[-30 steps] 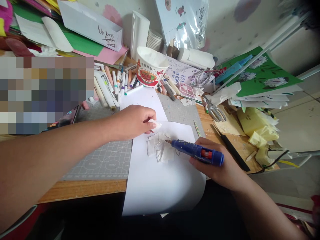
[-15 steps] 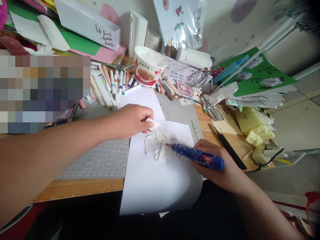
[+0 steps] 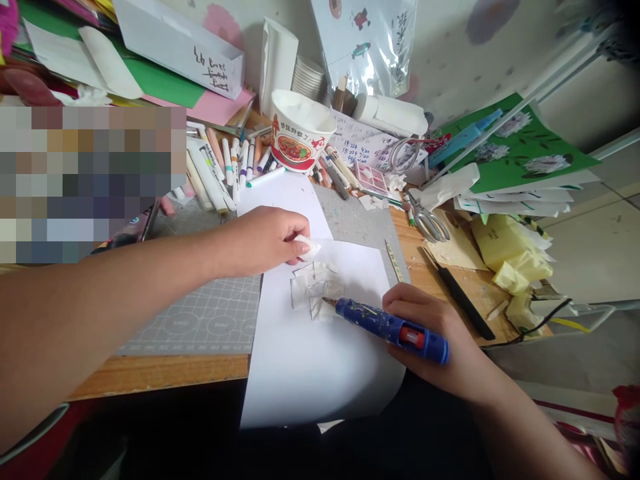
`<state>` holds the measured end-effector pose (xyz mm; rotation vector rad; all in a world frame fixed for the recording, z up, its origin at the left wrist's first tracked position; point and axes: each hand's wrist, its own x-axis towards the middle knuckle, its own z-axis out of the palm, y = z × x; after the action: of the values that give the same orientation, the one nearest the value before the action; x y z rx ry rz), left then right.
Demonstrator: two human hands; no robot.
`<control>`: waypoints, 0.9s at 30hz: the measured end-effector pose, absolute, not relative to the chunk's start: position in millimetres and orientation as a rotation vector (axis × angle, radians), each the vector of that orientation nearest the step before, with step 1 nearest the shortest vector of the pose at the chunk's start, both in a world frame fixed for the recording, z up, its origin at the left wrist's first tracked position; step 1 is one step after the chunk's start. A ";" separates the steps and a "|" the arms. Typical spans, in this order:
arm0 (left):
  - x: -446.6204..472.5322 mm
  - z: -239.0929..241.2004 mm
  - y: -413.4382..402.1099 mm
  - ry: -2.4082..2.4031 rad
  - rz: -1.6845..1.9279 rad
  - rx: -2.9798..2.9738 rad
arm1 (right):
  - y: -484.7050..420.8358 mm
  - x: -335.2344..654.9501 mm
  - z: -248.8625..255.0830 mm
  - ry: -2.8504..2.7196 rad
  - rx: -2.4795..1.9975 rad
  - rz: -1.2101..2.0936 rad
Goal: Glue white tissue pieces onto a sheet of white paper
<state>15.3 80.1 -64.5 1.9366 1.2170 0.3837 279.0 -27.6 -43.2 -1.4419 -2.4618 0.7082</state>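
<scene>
My left hand (image 3: 265, 239) pinches a small white scrap (image 3: 307, 246) between thumb and fingers, just above a cluster of white paper pieces (image 3: 313, 293) lying on a large white sheet (image 3: 310, 360). A blue glue gun (image 3: 387, 327) is gripped in my right hand (image 3: 430, 333); its metal tip touches the lower right of the cluster. The sheet lies over a grey cutting mat (image 3: 210, 320) and hangs past the desk's front edge.
A printed paper bowl (image 3: 300, 133) and several markers (image 3: 225, 170) lie behind the mat. Scissors (image 3: 429, 223), a black tool (image 3: 463, 300) and yellow sticky notes (image 3: 505, 250) sit on the right. Green and pink paper piles fill the back.
The glue gun has shifted a little left and down, its tip now at the cluster's lower edge. My left hand has barely moved with its scrap.
</scene>
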 end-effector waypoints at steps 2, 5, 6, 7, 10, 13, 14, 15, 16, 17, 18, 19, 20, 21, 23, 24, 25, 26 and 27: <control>16.1 -63.7 79.3 1.230 0.380 1.933 | -28.0 276.5 -42.8 -2.469 -1.408 0.669; 16.4 -62.8 78.2 1.224 0.380 1.929 | -27.8 273.1 -45.6 -2.537 -1.400 0.501; 16.3 -62.9 78.1 1.221 0.382 1.932 | -27.6 272.3 -46.7 -2.567 -1.404 0.445; 16.0 -63.1 78.1 1.220 0.383 1.937 | -27.3 271.7 -47.7 -2.587 -1.409 0.400; 15.1 -64.7 79.0 1.214 0.388 1.946 | -27.1 270.1 -47.8 -2.611 -1.406 0.381; 15.0 -66.5 79.7 1.197 0.397 1.938 | -27.7 268.0 -45.0 -2.575 -1.388 0.472; 15.1 -66.9 79.8 1.195 0.398 1.937 | -28.0 267.2 -44.4 -2.553 -1.378 0.503; 15.2 -67.3 79.8 1.195 0.398 1.937 | -28.1 266.4 -44.2 -2.534 -1.370 0.519; 15.3 -67.5 79.7 1.197 0.399 1.934 | -28.1 265.8 -44.6 -2.522 -1.363 0.517; 15.4 -67.5 79.6 1.198 0.400 1.927 | -27.9 265.3 -45.4 -2.519 -1.362 0.497; 15.4 -67.5 79.5 1.198 0.401 1.919 | -27.6 265.1 -46.6 -2.521 -1.367 0.463; 15.4 -67.4 79.5 1.195 0.400 1.910 | -27.0 265.1 -47.9 -2.529 -1.374 0.426; 15.2 -67.2 79.5 1.191 0.401 1.905 | -26.3 265.5 -49.2 -2.534 -1.386 0.393; 15.0 -67.2 79.7 1.185 0.402 1.903 | -25.5 266.1 -50.2 -2.535 -1.404 0.372; 14.5 -67.6 80.2 1.166 0.405 1.900 | -23.7 267.9 -51.1 -2.519 -1.458 0.393; 14.2 -68.0 80.6 1.158 0.407 1.897 | -22.8 269.1 -51.1 -2.500 -1.487 0.439; 13.8 -68.5 80.9 1.151 0.409 1.894 | -22.1 270.3 -50.7 -2.473 -1.505 0.500; 13.5 -69.1 81.1 1.147 0.411 1.891 | -21.4 271.5 -50.2 -2.440 -1.510 0.562; 13.1 -69.6 81.3 1.141 0.413 1.892 | -20.9 272.5 -49.8 -2.409 -1.506 0.614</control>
<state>13.1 81.3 -69.6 1.8918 1.1409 0.4127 272.5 -20.9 -49.8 -1.5058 -2.4089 0.6136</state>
